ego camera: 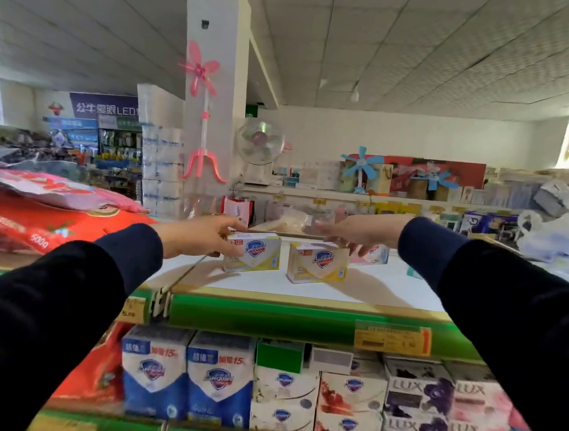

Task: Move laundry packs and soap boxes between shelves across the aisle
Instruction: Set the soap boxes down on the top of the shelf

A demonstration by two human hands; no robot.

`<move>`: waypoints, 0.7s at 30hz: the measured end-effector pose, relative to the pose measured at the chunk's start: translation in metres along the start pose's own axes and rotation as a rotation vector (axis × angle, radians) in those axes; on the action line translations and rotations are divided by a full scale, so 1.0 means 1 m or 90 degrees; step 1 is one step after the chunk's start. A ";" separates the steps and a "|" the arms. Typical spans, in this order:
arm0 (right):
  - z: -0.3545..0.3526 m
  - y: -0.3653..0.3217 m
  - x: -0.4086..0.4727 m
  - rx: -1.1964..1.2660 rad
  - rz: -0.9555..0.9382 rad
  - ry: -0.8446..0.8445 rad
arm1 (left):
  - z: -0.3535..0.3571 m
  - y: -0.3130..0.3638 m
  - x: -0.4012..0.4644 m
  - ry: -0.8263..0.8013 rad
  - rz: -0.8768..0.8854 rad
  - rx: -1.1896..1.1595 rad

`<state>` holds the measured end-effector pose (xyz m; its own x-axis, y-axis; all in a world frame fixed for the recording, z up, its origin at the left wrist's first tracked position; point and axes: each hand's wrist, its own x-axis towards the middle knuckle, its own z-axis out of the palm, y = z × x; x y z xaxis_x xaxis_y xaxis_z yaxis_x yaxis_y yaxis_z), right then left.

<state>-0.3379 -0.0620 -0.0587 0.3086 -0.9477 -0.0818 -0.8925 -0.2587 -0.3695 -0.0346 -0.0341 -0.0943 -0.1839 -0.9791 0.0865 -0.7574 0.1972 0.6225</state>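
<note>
Two yellow-and-white Safeguard soap boxes stand on the white top shelf (366, 291). My left hand (202, 235) grips the left soap box (252, 252) from its left side, thumb and fingers round its top edge. My right hand (357, 235) reaches over the right soap box (318, 263) with fingers stretched out above it; whether they touch it I cannot tell. A pink soap box (374, 256) lies partly hidden behind that hand. Red and pink laundry packs (35, 217) are piled at the left of the top shelf.
The shelf below holds blue Safeguard packs (186, 375), white soap boxes (318, 400) and Lux boxes (444, 411). A green price rail (267, 320) runs along the shelf front. Fans, a white pillar (211, 88) and further shelving stand beyond the shelf.
</note>
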 end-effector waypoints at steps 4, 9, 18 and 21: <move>-0.002 0.030 -0.004 0.092 -0.082 -0.057 | 0.009 -0.003 0.002 0.019 -0.010 -0.051; 0.014 0.038 0.008 0.201 -0.137 -0.059 | 0.015 -0.001 -0.003 0.076 -0.030 -0.093; -0.002 0.007 0.023 0.360 -0.326 -0.070 | -0.020 0.013 -0.067 0.241 -0.076 -0.123; 0.003 -0.021 0.022 0.363 -0.407 -0.125 | -0.030 0.015 -0.121 0.302 -0.123 -0.139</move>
<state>-0.3109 -0.0772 -0.0551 0.7910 -0.5904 0.1608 -0.2447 -0.5460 -0.8013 -0.0042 0.0861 -0.0721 0.2859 -0.9210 0.2647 -0.5926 0.0471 0.8041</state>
